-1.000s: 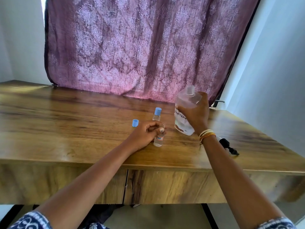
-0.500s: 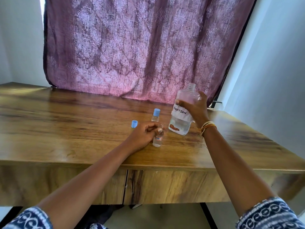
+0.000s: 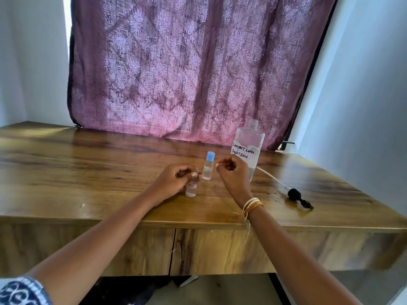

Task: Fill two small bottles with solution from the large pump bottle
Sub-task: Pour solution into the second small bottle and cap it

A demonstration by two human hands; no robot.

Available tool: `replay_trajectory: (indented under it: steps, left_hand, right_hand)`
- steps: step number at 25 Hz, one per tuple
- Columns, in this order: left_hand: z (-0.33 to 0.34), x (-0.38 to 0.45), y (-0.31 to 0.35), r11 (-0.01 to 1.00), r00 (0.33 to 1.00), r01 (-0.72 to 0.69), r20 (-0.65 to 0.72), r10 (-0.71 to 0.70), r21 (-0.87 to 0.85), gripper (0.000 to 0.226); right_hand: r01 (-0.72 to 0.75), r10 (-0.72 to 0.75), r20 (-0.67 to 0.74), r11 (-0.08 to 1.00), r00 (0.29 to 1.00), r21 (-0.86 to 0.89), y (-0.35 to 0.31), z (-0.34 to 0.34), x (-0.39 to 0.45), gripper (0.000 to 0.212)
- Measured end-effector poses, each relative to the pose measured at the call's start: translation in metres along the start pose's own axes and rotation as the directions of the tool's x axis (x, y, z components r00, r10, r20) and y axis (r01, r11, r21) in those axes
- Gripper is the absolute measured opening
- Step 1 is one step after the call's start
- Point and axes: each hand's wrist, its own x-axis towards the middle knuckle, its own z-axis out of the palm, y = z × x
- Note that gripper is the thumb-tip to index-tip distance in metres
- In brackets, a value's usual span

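Observation:
My left hand [image 3: 176, 179] grips a small clear uncapped bottle [image 3: 191, 190] that stands on the wooden table [image 3: 88, 172]. Just behind it stands a second small bottle [image 3: 208, 167] with a blue cap on. My right hand [image 3: 231, 172] hovers to the right of that bottle, fingers curled, with nothing visible in them. Behind this hand the large clear bottle [image 3: 248, 146], labelled "contact lens solution", stands upright with its neck open. No loose blue cap is visible.
The black pump head with its white tube [image 3: 295, 194] lies on the table to the right of the large bottle. A purple curtain [image 3: 187, 62] hangs behind the table. White walls stand left and right.
My right hand has set the large bottle upright on the table, let go of it and moved left toward the small bottles. My left hand has kept its hold on the small bottle.

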Motion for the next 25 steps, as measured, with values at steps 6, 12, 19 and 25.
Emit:
replay_trajectory:
  steps: [6,12,19,25]
  left_hand:
    - [-0.043,-0.012,-0.002,0.999,0.995,-0.021,-0.093,0.025,0.047,0.026]
    - [-0.051,-0.012,-0.009,0.999,0.991,-0.010,-0.136,0.015,0.031,0.019]
    - [-0.051,-0.014,-0.010,1.000,0.991,-0.006,-0.136,0.008,0.014,0.019]
    - [-0.050,-0.011,-0.010,0.999,0.992,0.029,-0.125,-0.033,-0.033,0.024]
  right_hand:
    - [0.093,-0.005,0.333,0.964,0.943,-0.249,0.003,0.046,-0.005,0.035]
    - [0.273,0.003,0.568,0.875,0.823,-0.400,0.007,0.081,0.009,0.048]
    - [0.287,-0.105,0.487,0.905,0.867,-0.315,0.005,0.078,0.010,0.026]
    - [0.152,-0.087,0.427,0.981,0.900,-0.120,-0.024,0.062,0.004,0.038]
